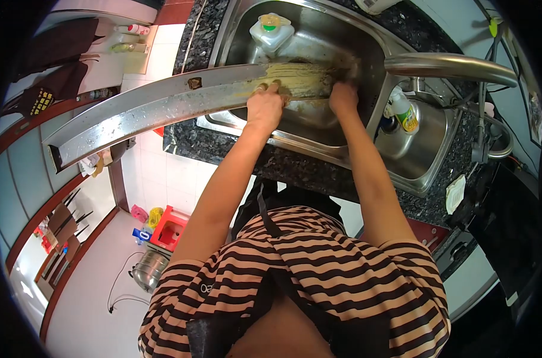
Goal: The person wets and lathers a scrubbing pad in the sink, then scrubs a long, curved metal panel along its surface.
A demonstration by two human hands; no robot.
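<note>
A long, shallow metal trough (157, 110) lies slantwise over the large sink basin (318, 36), its left part sticking out past the counter. Yellow-brown grease streaks coat its right end. My left hand (265, 108) is closed on the trough's near edge, with fingers resting on the greasy face. At the dirty end, my right hand (344, 97) is closed and partly blurred by motion. Whatever it holds against the trough is too smeared to make out. A white plastic bottle (272, 34) with a green spot stands in the basin's upper left corner.
The faucet (450, 67) reaches over the sink from the right. A spray bottle (404, 110) stands in the smaller basin (396, 158). Dark granite counter (306, 170) borders the sinks. On the floor at left are a red stool (170, 228) and a steel pot (150, 271).
</note>
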